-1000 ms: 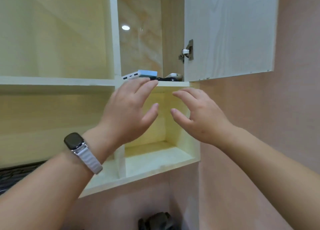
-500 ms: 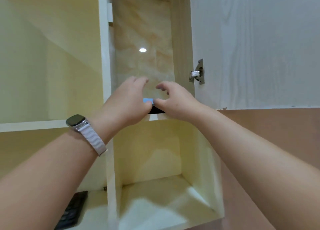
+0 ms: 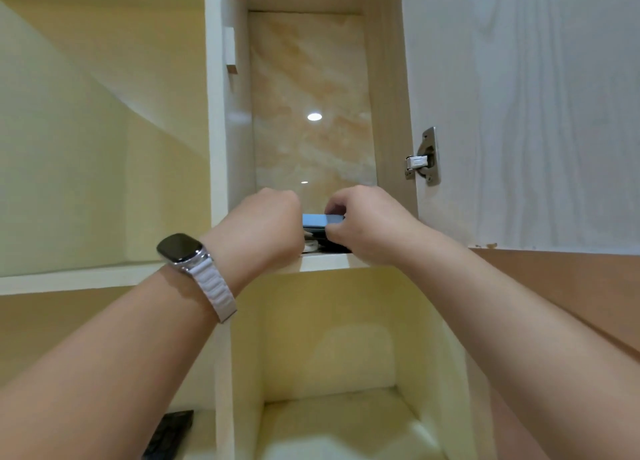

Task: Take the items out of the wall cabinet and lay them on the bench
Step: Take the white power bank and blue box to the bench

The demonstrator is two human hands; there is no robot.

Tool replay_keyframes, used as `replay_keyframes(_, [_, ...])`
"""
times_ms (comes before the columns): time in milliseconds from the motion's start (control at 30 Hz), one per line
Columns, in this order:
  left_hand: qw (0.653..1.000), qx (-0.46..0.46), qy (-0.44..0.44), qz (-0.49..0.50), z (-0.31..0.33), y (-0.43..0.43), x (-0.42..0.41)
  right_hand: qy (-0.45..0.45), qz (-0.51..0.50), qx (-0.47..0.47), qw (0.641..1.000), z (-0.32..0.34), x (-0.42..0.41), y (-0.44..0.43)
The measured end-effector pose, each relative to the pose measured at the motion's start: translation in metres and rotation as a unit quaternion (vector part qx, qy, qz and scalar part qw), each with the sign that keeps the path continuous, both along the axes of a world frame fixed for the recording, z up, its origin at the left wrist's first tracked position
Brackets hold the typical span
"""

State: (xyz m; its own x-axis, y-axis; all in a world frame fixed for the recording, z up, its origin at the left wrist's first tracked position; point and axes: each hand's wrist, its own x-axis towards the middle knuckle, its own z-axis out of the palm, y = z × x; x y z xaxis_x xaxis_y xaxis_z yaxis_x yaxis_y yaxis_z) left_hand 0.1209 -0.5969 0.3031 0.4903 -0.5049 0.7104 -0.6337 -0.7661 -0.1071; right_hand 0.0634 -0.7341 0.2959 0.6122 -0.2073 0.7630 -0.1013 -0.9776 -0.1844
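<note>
A flat blue box (image 3: 317, 220) lies on top of a white item (image 3: 310, 246) and a black item (image 3: 337, 246) on the shelf (image 3: 325, 262) of the narrow wall cabinet compartment. My right hand (image 3: 367, 224) pinches the right end of the blue box, fingers above and thumb below. My left hand (image 3: 266, 227) is curled at the left end of the pile, over the white item; its fingertips are hidden behind the back of the hand. Most of the pile is hidden by both hands.
The open cabinet door (image 3: 519, 113) with its metal hinge (image 3: 424, 158) hangs just to the right of my right arm. An open cubby (image 3: 329, 355) lies below the shelf. A black keyboard-like object (image 3: 169, 435) lies in the lower left compartment.
Both hands rose from in front of the lower cubby to the shelf and closed on the pile. The right hand's fingers now clamp the blue box.
</note>
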Motion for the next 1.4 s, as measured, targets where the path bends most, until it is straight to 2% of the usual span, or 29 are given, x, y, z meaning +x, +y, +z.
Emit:
replay_keyframes(133, [0.998,-0.03,-0.053,-0.003,-0.005,0.0,0.004,-0.061,-0.005,-0.04,0.997,-0.003,-0.005,0.002])
replay_keyframes(200, [0.994,-0.048,-0.095,-0.006,-0.01,0.003,0.005,-0.131,-0.003,-0.079,0.988,-0.008,-0.006,0.003])
replay_keyframes(333, [0.973,-0.102,-0.204,-0.047,-0.03,0.013,0.003,-0.304,0.026,-0.17,0.937,-0.026,-0.006,0.002])
replay_keyframes(500, [0.919,-0.175,-0.323,-0.14,-0.056,0.025,0.001,-0.347,0.026,-0.174,0.921,-0.049,-0.014,-0.003])
replay_keyframes(633, [0.9,-0.211,-0.338,-0.176,-0.07,0.033,-0.004,-0.374,0.006,-0.15,0.915,-0.065,-0.032,-0.001])
replay_keyframes(767, [0.9,-0.205,-0.33,-0.199,-0.081,0.041,-0.005,-0.373,-0.004,-0.103,0.922,-0.083,-0.05,0.003])
replay_keyframes(1000, [0.943,-0.153,-0.254,-0.149,-0.077,0.06,-0.009,-0.373,0.043,-0.054,0.925,-0.106,-0.07,0.01])
replay_keyframes(1267, [0.947,-0.176,-0.251,-0.096,-0.096,0.073,-0.028,-0.23,0.03,0.12,0.965,-0.136,-0.085,0.014])
replay_keyframes(1400, [0.941,-0.209,-0.245,-0.106,-0.108,0.072,-0.033,-0.192,0.045,0.197,0.96,-0.144,-0.083,0.016])
